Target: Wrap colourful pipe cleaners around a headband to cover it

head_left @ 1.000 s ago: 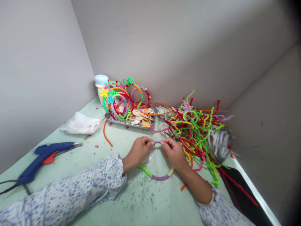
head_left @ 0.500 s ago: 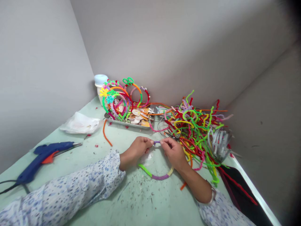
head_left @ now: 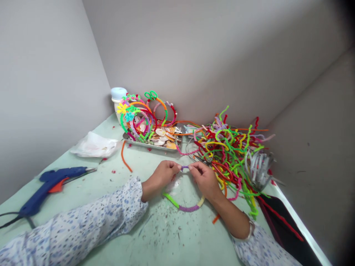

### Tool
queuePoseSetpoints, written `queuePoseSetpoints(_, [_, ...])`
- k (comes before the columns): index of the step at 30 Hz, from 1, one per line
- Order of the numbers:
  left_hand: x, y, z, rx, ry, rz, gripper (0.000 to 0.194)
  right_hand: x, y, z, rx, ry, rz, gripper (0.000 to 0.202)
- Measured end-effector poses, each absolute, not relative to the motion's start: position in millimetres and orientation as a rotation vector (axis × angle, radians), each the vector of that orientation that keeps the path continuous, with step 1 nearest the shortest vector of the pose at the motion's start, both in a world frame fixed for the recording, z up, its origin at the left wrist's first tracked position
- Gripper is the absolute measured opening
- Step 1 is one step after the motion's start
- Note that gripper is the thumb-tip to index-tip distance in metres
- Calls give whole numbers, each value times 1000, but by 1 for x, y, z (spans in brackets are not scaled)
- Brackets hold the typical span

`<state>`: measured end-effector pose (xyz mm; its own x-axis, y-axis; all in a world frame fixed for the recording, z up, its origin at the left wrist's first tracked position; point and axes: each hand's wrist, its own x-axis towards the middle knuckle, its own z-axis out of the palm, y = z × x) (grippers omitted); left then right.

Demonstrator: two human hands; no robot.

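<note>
A short stretch of purple pipe cleaner (head_left: 185, 167) spans the gap between my two hands. My left hand (head_left: 166, 173) pinches its left end with thumb and fingers. The other end is pinched by my right hand (head_left: 203, 178). Just below, a curved band wrapped in green, purple and pale yellow fuzzy pipe cleaner (head_left: 189, 209) arcs between my wrists. Its upper ends disappear behind my hands, so I cannot tell whether the purple stretch joins it.
Finished fuzzy hoops (head_left: 138, 117) stand in a metal tray (head_left: 149, 146) of shell-like pieces. A tangled pipe-cleaner heap (head_left: 227, 147) lies right, beside clear-wrapped bands (head_left: 258, 168). A blue glue gun (head_left: 52, 184), plastic bag (head_left: 95, 145) and lidded white bottle (head_left: 118, 95) are left.
</note>
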<state>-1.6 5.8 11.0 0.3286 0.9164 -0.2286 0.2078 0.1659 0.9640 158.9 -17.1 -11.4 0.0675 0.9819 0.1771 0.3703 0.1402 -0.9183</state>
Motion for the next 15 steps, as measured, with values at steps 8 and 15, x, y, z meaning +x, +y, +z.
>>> queuePoseSetpoints(8, [-1, 7, 7, 1370, 1178, 702, 31, 159, -16, -13, -1393, -1474, 814, 23])
queuePoseSetpoints(15, [0, 8, 4, 1334, 1131, 708, 29, 160, -16, -14, -1378, -1475, 811, 22])
